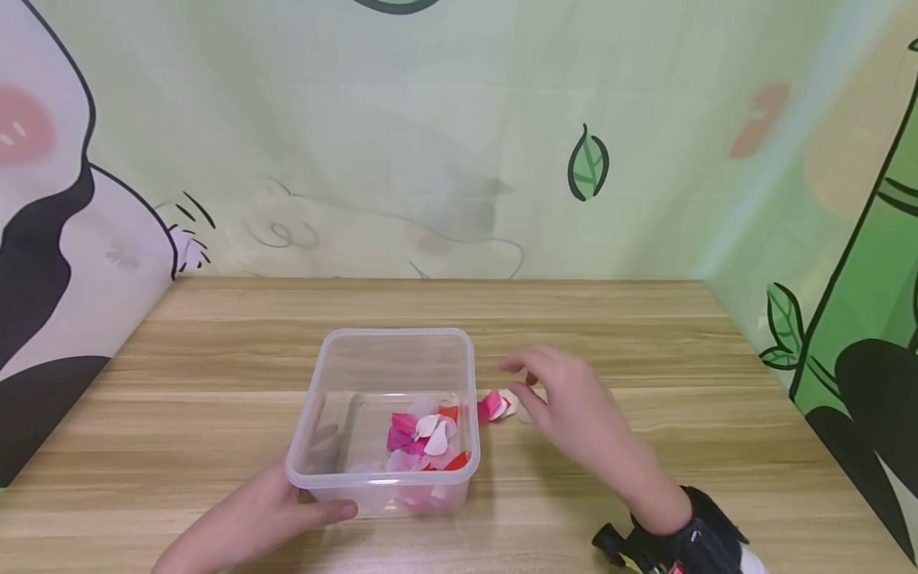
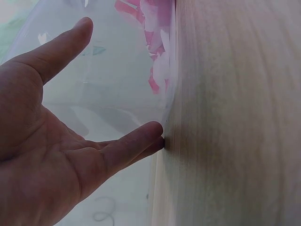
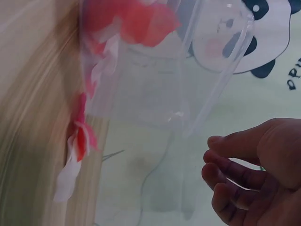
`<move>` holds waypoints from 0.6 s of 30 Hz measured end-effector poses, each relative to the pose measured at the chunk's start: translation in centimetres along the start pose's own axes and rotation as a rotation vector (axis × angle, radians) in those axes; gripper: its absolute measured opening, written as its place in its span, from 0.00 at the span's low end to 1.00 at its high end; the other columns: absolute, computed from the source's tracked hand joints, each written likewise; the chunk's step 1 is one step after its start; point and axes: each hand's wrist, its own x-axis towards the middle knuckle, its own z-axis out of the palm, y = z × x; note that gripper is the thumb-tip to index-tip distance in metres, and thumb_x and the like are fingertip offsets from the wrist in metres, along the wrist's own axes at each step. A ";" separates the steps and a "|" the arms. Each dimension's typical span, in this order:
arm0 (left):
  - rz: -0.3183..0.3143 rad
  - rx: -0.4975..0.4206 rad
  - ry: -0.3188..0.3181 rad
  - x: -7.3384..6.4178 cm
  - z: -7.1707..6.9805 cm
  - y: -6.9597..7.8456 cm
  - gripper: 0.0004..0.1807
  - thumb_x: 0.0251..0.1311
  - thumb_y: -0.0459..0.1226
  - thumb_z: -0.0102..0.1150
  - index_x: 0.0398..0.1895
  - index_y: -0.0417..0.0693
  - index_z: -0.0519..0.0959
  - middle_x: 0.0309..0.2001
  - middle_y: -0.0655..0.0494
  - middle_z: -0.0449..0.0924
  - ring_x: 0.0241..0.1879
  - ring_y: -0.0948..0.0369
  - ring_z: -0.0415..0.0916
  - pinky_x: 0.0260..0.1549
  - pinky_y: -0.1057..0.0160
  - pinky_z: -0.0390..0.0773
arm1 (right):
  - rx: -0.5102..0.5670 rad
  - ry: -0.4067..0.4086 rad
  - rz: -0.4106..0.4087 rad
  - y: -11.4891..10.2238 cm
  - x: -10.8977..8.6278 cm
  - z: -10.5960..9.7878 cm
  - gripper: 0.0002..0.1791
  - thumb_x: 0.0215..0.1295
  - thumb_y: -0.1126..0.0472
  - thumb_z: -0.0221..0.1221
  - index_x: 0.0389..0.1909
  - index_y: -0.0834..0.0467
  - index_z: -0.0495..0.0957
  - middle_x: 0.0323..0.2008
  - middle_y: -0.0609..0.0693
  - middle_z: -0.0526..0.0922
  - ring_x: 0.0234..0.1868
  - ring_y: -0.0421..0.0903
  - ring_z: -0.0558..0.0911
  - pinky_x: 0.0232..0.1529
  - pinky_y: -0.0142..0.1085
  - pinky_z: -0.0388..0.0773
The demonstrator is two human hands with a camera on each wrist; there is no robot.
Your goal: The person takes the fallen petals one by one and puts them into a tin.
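Observation:
A clear plastic box (image 1: 387, 478) without a lid stands on the table, with pink, white and red petals (image 1: 430, 434) in its right half. My left hand (image 1: 261, 506) rests at the box's front left corner, thumb along the front wall and fingers by the left side. In the left wrist view those fingers (image 2: 134, 143) are nearly straight. To the right of the box lies a small group of loose petals (image 1: 495, 405), pink, red and white. Above and just right of them hovers my right hand (image 1: 574, 402), fingers loosely bent and holding nothing.
The wood-grain table (image 1: 237, 335) reaches back to a pale green cloth (image 1: 402, 159) printed with leaves and panda figures. Cloth also rises along both sides. A black band (image 1: 688, 534) wraps my right wrist.

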 end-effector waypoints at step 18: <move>0.027 0.021 -0.001 -0.1 -0.1 -0.2 0.67 0.56 0.47 0.77 0.84 0.56 0.33 0.71 0.29 0.63 0.61 0.44 0.74 0.54 0.62 0.76 | -0.083 -0.395 0.290 5.5 0.1 1.6 0.11 0.59 0.67 0.72 0.42 0.63 0.86 0.38 0.53 0.86 0.40 0.51 0.83 0.42 0.46 0.81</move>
